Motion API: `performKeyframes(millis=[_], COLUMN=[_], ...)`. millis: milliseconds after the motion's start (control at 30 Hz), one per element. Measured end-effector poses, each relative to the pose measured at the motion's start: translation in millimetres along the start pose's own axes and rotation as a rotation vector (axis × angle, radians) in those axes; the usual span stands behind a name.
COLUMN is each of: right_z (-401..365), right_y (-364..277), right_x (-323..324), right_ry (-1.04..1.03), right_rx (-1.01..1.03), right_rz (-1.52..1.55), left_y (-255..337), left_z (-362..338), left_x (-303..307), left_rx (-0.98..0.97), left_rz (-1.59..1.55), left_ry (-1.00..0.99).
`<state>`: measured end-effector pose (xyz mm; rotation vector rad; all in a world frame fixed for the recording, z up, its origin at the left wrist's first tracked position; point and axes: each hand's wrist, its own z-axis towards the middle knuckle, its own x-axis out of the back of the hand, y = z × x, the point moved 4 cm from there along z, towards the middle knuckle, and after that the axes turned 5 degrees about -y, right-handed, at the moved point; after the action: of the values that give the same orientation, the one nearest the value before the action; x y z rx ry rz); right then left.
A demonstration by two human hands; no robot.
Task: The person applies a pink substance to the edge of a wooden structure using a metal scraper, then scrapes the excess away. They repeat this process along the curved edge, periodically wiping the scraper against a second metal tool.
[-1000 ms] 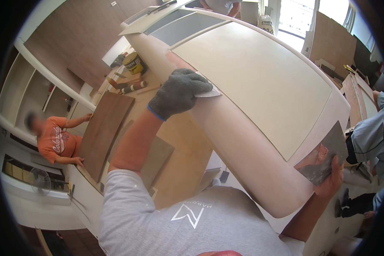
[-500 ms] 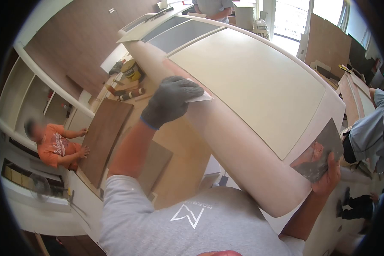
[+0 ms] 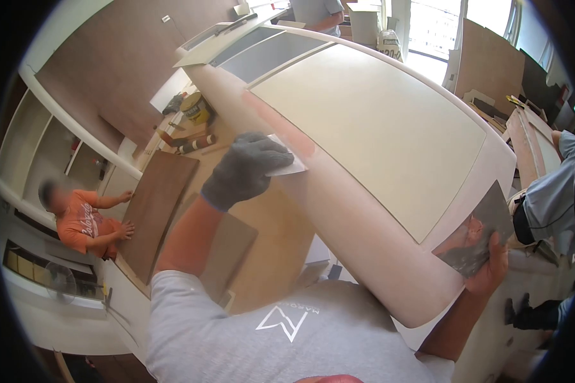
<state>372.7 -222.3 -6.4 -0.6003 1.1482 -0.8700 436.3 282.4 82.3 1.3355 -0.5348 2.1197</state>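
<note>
White cabinet door [image 3: 377, 121], big, tilted across view, cream inset panel, rounded pale edge facing me. Pink filler smear [image 3: 281, 127] along that edge. Left hand [image 3: 246, 169], grey glove, gripping thin putty blade [image 3: 286, 167] pressed flat on edge just below smear. Right hand [image 3: 492, 268], bare, clamped on grey steel plate [image 3: 476, 233] with pink filler on it, at door's lower corner. Door blocks most of room. Down left: co-worker in orange shirt [image 3: 83, 223], hands on brown board [image 3: 156, 204]; yellow can [image 3: 197, 108] further back.

Grey short-sleeved T-shirt with a white pointy logo and small letters on the chest, fuzzy dark grey glove with a blue edge on left hand [image 3: 246, 169], right hand [image 3: 490, 268] bare
</note>
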Motion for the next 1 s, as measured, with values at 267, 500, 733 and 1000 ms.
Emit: performKeyframes(millis=[267,500,733,1000], right_z=[6,6,5,7], right_y=[-1,-3,-2,-3], right_x=[4,-6,-4,-19], right_ry=[-0.069,-0.029,-0.011,-0.027], right_rx=[-0.038,-0.03,-0.114,-0.13], right_rz=[-0.012,-0.004,-0.016,-0.109], left_y=[-43,-55,-38,-70], left_z=[10,6,-31,0], left_x=[8,-18,7,7], left_rx=[0.029,0.051,0.227,0.221], left_rz=[0.03,0.01,-0.046,0.025], left_ry=[0.139,0.177,0.16,0.241])
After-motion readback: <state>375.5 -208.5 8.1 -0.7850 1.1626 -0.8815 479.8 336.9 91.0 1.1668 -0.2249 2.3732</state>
